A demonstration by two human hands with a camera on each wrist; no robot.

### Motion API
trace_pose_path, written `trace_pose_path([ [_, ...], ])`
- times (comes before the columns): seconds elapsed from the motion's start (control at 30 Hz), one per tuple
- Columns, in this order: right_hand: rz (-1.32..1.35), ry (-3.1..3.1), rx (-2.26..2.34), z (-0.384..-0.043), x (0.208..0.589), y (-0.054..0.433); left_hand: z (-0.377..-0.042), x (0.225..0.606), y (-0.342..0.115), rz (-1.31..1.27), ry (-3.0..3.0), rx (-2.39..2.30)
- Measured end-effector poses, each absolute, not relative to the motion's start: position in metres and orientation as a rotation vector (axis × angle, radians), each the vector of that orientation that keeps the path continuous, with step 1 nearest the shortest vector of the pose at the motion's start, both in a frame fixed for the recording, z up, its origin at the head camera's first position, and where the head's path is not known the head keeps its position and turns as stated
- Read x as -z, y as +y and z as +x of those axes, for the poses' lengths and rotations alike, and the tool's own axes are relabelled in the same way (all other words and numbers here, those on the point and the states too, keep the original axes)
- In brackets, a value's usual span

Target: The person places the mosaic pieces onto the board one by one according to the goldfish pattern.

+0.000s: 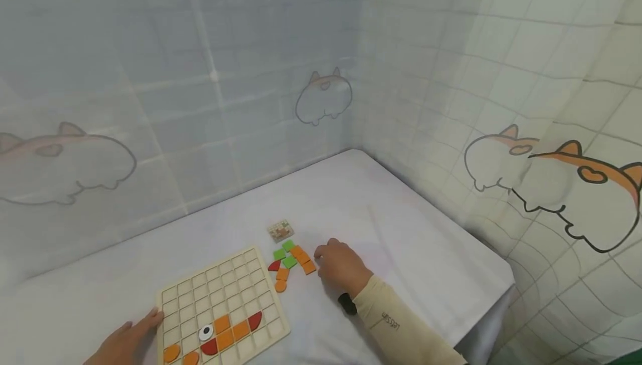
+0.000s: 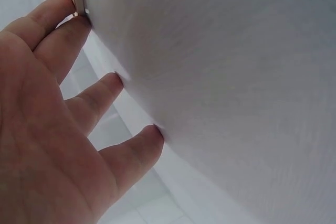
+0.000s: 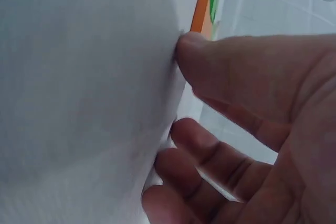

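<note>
A pale wooden grid board (image 1: 200, 297) lies at the lower left of the head view. Along its near rows sit orange square tiles (image 1: 242, 329), red curved pieces (image 1: 255, 320), rounded orange pieces (image 1: 172, 353) and a white disc with a black dot (image 1: 206, 332). My left hand (image 1: 131, 336) touches the board's left edge with its fingertips, fingers spread. On the table just right of the loose orange tiles (image 1: 303, 259) is my right hand (image 1: 343, 264), fingers loosely bent. In the right wrist view its thumb tip overlaps an orange tile (image 3: 200, 13); nothing shows held.
Loose green squares (image 1: 290, 262), a red curved piece (image 1: 274, 266) and an orange disc (image 1: 280, 286) lie right of the board. Behind them is a small patterned card (image 1: 281, 230). Curtain-like walls (image 1: 271, 103) with animal drawings border the white table (image 1: 401, 242).
</note>
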State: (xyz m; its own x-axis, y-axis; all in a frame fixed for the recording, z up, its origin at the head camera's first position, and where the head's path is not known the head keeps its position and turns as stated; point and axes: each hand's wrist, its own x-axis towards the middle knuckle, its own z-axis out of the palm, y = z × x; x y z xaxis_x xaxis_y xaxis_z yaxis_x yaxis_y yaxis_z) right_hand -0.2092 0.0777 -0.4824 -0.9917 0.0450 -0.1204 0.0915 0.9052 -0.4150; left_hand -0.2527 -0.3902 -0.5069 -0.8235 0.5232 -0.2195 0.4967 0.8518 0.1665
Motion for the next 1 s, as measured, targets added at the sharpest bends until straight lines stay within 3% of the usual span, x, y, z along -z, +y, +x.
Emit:
trace_pose_path([
  [0.13,0.064,2.946,0.719,-0.211,0.485,0.078,-0.25,0.492,-0.379,0.563,2.682,-0.179],
  [0.7,-0.314,2.99,0.713,-0.211,0.487,0.071,-0.24,0.47,-0.366,0.351,2.624,-0.247],
  [1.0,-0.321,2.939,0.729,-0.21,0.487,0.07,-0.239,0.472,-0.364,0.207,2.594,-0.359],
])
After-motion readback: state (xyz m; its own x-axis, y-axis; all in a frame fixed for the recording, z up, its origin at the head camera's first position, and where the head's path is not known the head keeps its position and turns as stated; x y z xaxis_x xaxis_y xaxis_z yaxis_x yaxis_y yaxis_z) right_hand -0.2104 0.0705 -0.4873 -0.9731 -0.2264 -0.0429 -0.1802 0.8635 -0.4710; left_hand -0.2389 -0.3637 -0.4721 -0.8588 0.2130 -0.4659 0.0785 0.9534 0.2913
